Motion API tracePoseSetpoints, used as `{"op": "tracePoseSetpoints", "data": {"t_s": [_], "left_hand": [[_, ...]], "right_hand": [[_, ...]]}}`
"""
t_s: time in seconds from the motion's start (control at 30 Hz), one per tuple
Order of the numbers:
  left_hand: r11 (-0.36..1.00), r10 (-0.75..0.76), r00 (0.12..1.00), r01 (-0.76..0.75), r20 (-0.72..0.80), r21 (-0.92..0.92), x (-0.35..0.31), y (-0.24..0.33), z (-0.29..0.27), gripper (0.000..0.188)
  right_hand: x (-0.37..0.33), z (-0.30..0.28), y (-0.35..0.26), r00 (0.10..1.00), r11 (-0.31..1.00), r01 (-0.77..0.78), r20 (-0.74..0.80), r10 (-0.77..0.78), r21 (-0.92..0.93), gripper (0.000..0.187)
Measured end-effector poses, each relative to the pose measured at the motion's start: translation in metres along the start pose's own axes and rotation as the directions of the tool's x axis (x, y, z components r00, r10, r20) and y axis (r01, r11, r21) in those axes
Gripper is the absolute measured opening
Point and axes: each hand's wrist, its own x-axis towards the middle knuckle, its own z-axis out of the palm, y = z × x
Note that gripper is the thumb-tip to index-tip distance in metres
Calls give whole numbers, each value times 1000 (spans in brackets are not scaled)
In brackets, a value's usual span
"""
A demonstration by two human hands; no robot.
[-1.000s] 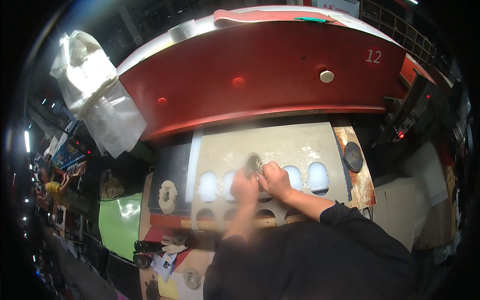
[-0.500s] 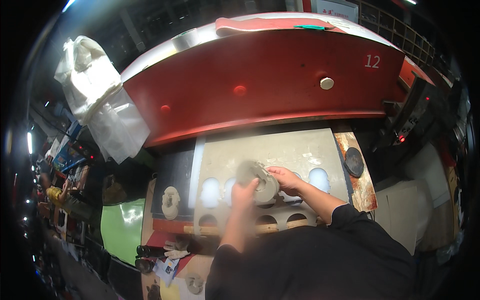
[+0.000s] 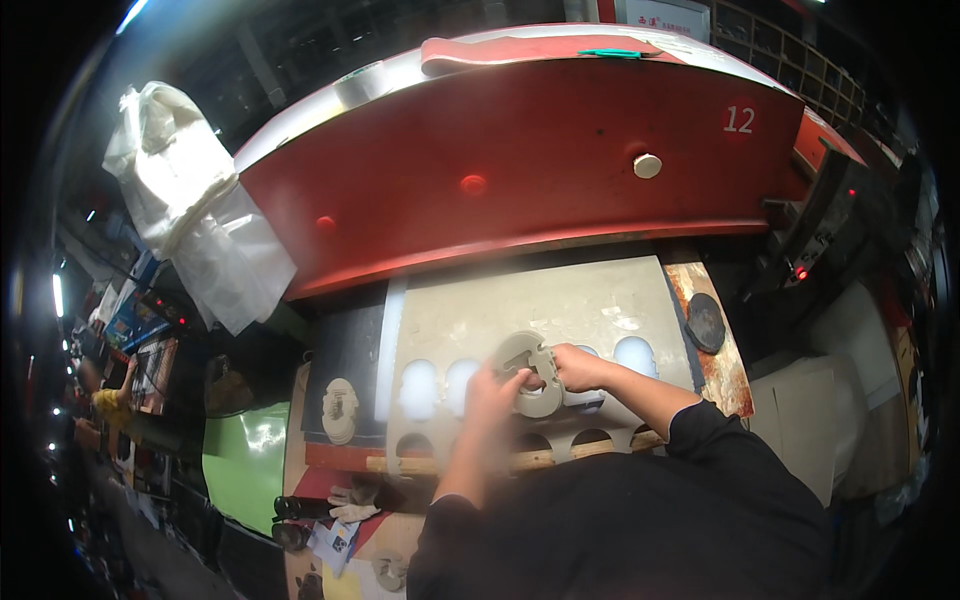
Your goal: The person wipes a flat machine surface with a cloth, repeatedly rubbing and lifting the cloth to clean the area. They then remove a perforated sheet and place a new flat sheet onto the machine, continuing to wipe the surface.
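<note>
Over the middle of the beige sheet (image 3: pixel 540 290), both my hands grip a grey-beige oval cut piece (image 3: pixel 545 402) with notched edges and an opening through its middle. My left hand (image 3: pixel 492 394) is closed on its left side, the thumb at the opening. Closed on the right edge is my right hand (image 3: pixel 582 368). Whether the piece is one layer or a small stack, I cannot tell. The sheet has rows of rounded cut-outs, partly covered by my hands. A similar notched oval piece (image 3: pixel 340 411) lies on the dark board left of the sheet.
A red machine beam (image 3: pixel 560 150) spans the far side. A dark oval block (image 3: pixel 705 323) sits on the worn board at right. Pale gloves (image 3: pixel 352 500) and another grey piece (image 3: pixel 390 571) lie at lower left. A white plastic bag (image 3: pixel 175 170) hangs at far left.
The oval piece has turned in my hands, showing more of its opening and notched outline. My hands stay over about the same part of the sheet.
</note>
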Motion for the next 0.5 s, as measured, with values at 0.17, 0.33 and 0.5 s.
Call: {"op": "tracePoseSetpoints", "data": {"t_s": [0.17, 0.33, 0.5], "left_hand": [[967, 140, 986, -118, -87, 225, -1, 10, 5, 25], [995, 50, 996, -43, -75, 92, -8, 3, 12, 25], [983, -135, 990, 128, -48, -132, -6, -7, 24, 23]], "right_hand": [[-2, -5, -6, 990, 983, -9, -139, -17, -185, 25], [-10, -9, -11, 958, 856, 51, -216, -187, -515, 19], [-12, -13, -5, 838, 745, 187, -291, -461, -640, 17]]}}
